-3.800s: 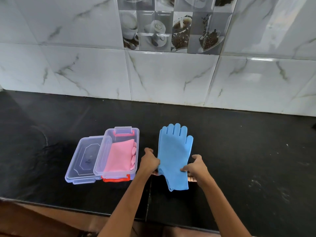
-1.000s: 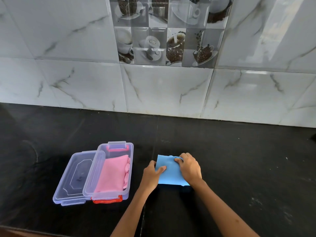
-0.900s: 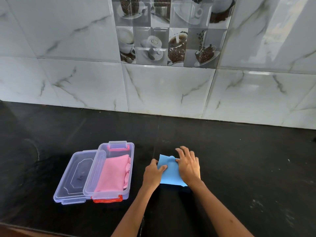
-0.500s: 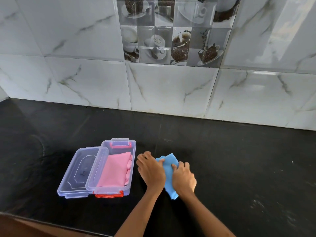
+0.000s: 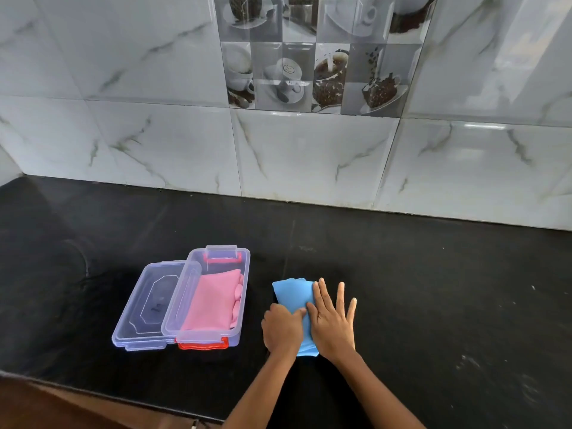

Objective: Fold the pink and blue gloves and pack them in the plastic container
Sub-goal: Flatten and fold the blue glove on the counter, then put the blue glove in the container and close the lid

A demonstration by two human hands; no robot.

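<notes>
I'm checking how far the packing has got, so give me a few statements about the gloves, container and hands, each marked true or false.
1. The pink glove lies folded inside the plastic container. True.
2. The blue glove is already in the container. False: it lies on the black counter, right of the container.
3. The right hand presses flat on the blue glove, fingers spread. True.
4. The lid is snapped shut on the container. False: it lies open along the container's left side.
5. The left hand is touching the pink glove. False: it rests on the blue glove.

Both forearms are bare from the lower edge of the picture; no sleeve shows. The left hand [image 5: 283, 331] and right hand [image 5: 332, 328] wear no ring, watch or glove.
</notes>
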